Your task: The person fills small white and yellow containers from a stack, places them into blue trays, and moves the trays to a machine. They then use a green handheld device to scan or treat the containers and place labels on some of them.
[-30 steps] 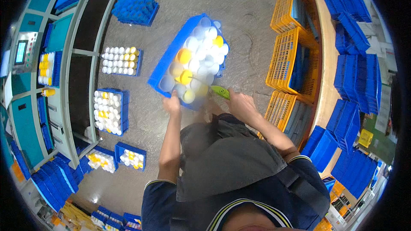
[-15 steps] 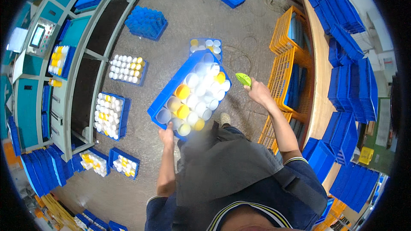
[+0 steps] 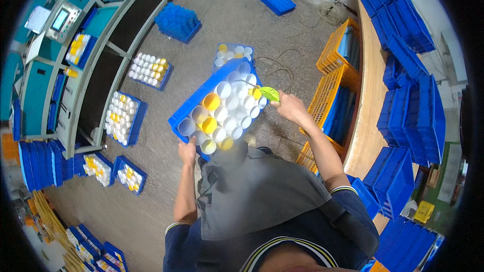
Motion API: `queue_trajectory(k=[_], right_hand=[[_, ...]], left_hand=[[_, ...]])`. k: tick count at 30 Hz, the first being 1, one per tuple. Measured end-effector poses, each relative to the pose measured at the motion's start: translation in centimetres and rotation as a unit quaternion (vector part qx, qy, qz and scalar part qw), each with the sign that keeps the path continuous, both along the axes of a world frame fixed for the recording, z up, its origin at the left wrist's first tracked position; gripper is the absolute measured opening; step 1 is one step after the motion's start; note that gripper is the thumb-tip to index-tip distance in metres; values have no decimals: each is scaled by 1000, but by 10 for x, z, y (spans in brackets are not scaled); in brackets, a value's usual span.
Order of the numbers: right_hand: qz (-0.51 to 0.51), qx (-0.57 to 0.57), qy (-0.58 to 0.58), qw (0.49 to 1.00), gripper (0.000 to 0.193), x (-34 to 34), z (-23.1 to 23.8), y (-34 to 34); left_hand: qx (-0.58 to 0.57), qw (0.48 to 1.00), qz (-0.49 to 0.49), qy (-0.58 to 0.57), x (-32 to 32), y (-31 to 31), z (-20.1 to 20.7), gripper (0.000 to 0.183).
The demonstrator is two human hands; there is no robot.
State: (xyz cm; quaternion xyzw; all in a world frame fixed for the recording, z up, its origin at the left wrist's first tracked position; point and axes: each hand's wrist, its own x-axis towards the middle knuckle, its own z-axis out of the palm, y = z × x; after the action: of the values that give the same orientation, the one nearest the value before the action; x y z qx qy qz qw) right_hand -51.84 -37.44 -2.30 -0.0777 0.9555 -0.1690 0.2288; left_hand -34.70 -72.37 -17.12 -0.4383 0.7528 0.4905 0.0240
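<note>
My left hand (image 3: 187, 151) grips the near-left corner of a blue crate (image 3: 190, 108), fingers mostly hidden beneath it. The crate is held at a slant in front of my apron. White and yellow plastic cups (image 3: 231, 102) fill it in rows, most with open mouths facing up. In my right hand (image 3: 291, 107) is a bright green-handled tool (image 3: 269, 93), closed in the fingers. Its thin shaft points left, over the cups at the crate's right side; whether the tip touches a cup, I cannot tell.
Another crate of cups (image 3: 222, 50) stands on the floor just beyond. More filled crates (image 3: 121, 118) line the left, beside a teal machine (image 3: 35, 83). Orange baskets (image 3: 327, 90) and a wooden bench (image 3: 370, 106) with stacked blue crates (image 3: 411, 116) bound the right. A hose or cable (image 3: 287, 63) lies on the floor.
My right hand has moved left and slightly down, bringing the green-handled tool over the cups. The left hand still grips the crate, which sits slightly further left in view.
</note>
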Motion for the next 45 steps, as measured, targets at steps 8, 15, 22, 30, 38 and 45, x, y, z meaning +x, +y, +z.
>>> queue_trajectory(k=[8, 15, 22, 30, 38, 45], right_hand=[[85, -15, 21, 996, 44, 28, 8, -14], [149, -48, 7, 988, 34, 52, 32, -43], [234, -87, 56, 967, 30, 70, 33, -79], [240, -39, 49, 969, 29, 77, 27, -56], [295, 6, -10, 956, 31, 95, -8, -61], [196, 56, 32, 979, 36, 44, -22, -51]], left_hand=[[-145, 987, -10, -71, -5, 30, 13, 47], [-172, 973, -39, -148, -13, 43, 35, 88], [-171, 973, -4, -152, -14, 45, 33, 88], [-155, 982, 55, -92, -6, 28, 25, 83], [-116, 983, 104, -98, 6, 5, -2, 87], [-34, 985, 141, -97, 25, -8, -11, 62]])
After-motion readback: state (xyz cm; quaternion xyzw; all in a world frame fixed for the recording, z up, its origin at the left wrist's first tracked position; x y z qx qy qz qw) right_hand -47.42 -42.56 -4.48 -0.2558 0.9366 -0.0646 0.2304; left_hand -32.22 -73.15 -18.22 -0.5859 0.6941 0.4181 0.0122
